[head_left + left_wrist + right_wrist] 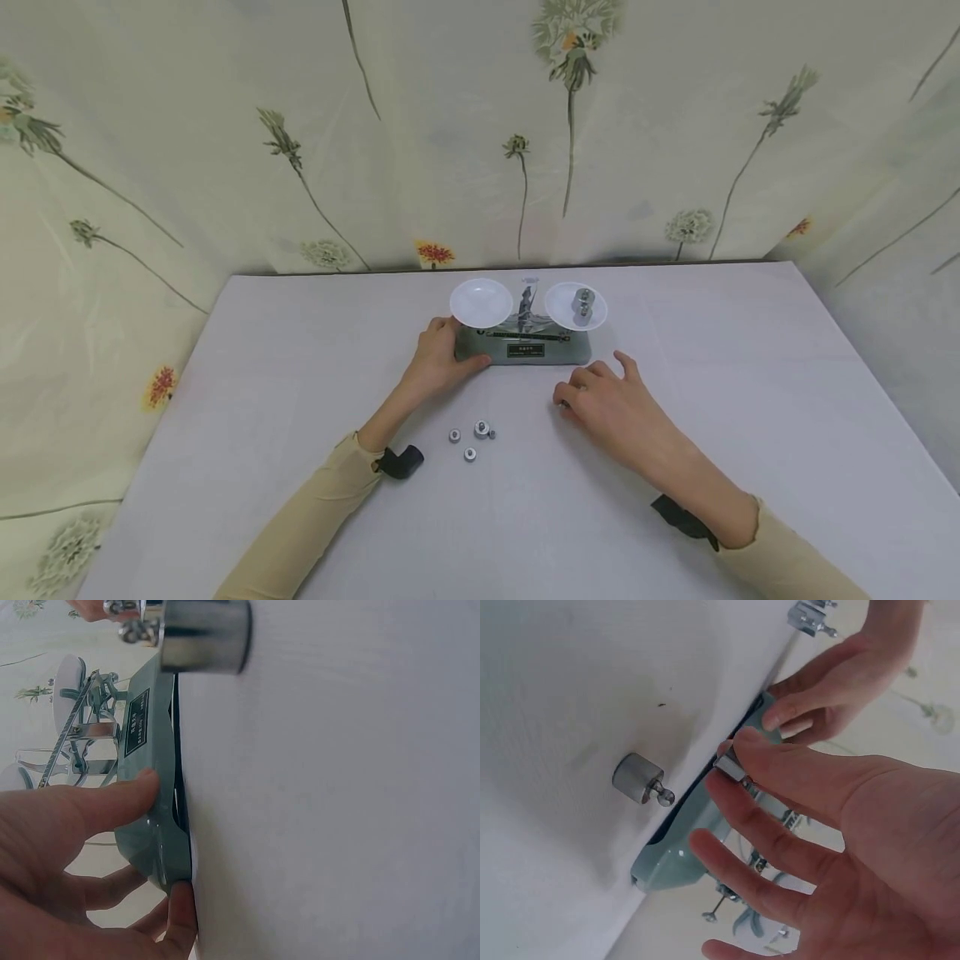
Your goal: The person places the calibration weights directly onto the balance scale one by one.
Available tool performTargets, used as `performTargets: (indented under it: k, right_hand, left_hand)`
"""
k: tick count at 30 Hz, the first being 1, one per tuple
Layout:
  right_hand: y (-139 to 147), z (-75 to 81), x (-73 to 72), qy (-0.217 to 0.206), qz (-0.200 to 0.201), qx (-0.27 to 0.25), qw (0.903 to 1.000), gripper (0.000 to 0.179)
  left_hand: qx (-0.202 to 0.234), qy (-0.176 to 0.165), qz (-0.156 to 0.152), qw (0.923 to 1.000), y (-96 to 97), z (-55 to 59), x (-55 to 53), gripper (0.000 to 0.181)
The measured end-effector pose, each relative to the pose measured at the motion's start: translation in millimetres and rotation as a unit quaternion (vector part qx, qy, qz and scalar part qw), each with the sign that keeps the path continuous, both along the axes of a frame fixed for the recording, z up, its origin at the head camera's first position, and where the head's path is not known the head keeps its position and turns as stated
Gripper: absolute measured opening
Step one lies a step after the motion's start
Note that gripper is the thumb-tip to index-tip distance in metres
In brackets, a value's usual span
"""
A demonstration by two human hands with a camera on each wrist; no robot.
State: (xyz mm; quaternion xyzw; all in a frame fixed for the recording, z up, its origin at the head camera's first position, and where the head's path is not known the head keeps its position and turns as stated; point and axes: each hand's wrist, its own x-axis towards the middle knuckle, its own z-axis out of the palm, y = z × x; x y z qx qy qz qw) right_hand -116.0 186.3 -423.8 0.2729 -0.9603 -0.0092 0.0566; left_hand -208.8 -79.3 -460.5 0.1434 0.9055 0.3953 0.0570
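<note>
A green-based balance scale (525,346) stands near the far edge of the table. My left hand (441,358) grips the left end of its base, thumb on the front face and fingers round the end. In the right wrist view, my right hand (802,825) pinches a small metal weight (731,765) between thumb and fingertips, in front of the scale's right side. Another weight (637,778) with a knob stands on the table beside that hand. Metal weights (584,302) sit on the right pan (557,305); the left pan (482,303) has nothing on it.
Several loose weights of different sizes, among them a larger one (482,429) and a smaller one (470,454), stand on the white table (337,350) between my forearms. Behind the table hangs a flower-patterned cloth (450,125).
</note>
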Motion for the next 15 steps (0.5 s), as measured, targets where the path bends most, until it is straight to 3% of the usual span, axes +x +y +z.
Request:
performTargets:
  k: [15]
  right_hand:
    - [-0.8, 7.7, -3.1, -0.003, -0.007, -0.011, 0.9999, 0.017]
  left_hand:
    - [0.0, -0.005, 0.004, 1.0, 0.0, -0.4, 0.3, 0.076]
